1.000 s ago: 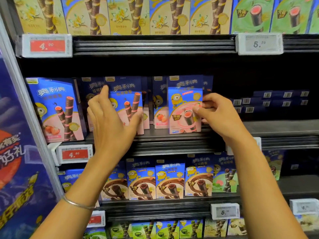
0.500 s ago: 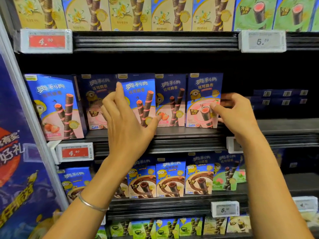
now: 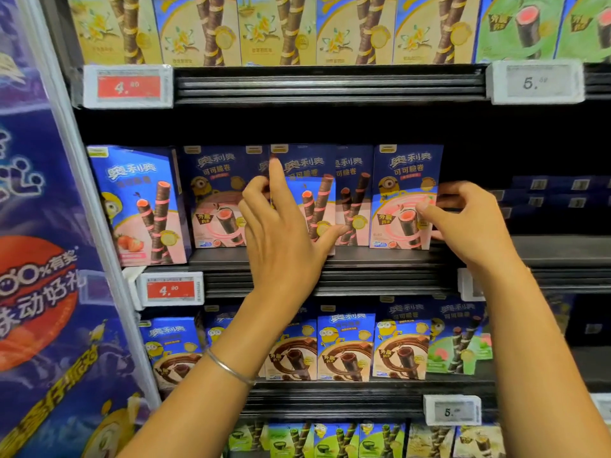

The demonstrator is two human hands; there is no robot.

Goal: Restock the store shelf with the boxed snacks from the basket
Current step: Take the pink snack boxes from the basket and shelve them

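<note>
Both hands are raised to the middle shelf (image 3: 330,259), working a row of blue strawberry-roll snack boxes that stand upright at its front edge. The left hand (image 3: 284,233) presses on the centre box (image 3: 314,196): its index finger points up along the box's left edge toward twelve o'clock, the other fingers curl at the same edge, and the thumb stretches toward three o'clock across the lower front, so the hand pinches the box loosely rather than closing round it. A thin metal bangle (image 3: 228,368) circles that wrist. The right hand (image 3: 469,219) holds the rightmost box (image 3: 406,193), thumb on the printed front near its right edge and fingers bent round the side behind it. Between the two held boxes a further box (image 3: 352,193) shows only a narrow strip, overlapped by its neighbours. At nine o'clock from the left hand stands another box (image 3: 215,193), partly covered by the knuckles, and farther left a larger box (image 3: 139,206) is turned at an angle. Right of the right hand the shelf is dark, with flat boxes stacked at the back. Red price tags (image 3: 172,289) clip to the ribbed black shelf rails. Yellow vanilla boxes (image 3: 281,28) fill the shelf above, chocolate-print boxes (image 3: 347,348) the one below. All are glossy rectangular cardboard. A purple printed banner (image 3: 43,259) runs down the left.
</note>
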